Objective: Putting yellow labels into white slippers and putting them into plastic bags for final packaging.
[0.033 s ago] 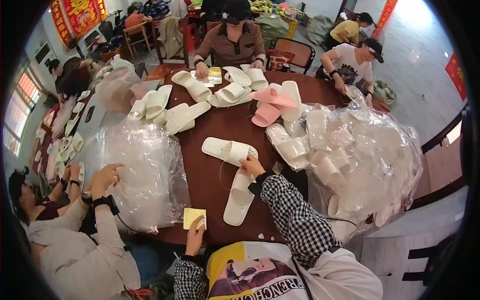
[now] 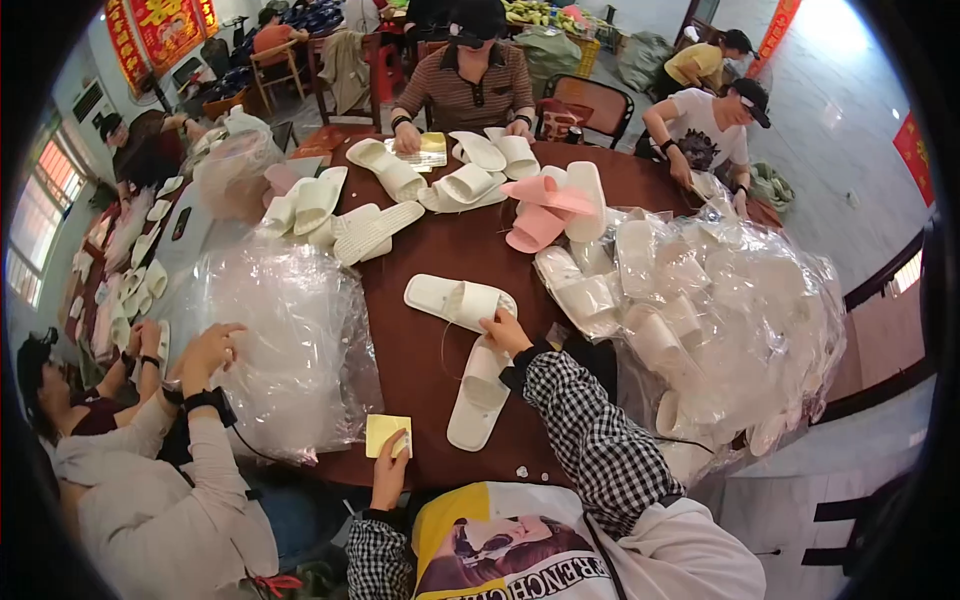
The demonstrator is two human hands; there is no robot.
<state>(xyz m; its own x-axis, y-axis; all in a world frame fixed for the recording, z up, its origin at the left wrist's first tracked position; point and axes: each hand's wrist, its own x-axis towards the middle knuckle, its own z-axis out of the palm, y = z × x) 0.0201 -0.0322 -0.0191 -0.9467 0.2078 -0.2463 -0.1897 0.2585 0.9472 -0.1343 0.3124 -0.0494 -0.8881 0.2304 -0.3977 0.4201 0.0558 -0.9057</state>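
Observation:
My right hand (image 2: 505, 330) reaches over the round brown table (image 2: 430, 245) and grips the near end of a white slipper (image 2: 450, 298) that lies flat on it. A second white slipper (image 2: 478, 393) lies just below that hand, beside my checked sleeve. My left hand (image 2: 388, 472) rests at the table's near edge, its fingers pinching a small yellow pad of paper (image 2: 385, 430).
A heap of clear plastic bags (image 2: 290, 350) lies to the left, handled by a neighbour's hands (image 2: 205, 350). A big clear sack of white slippers (image 2: 720, 310) fills the right side. Loose white and pink slippers (image 2: 540, 205) cover the far side, where other people (image 2: 470, 80) sit.

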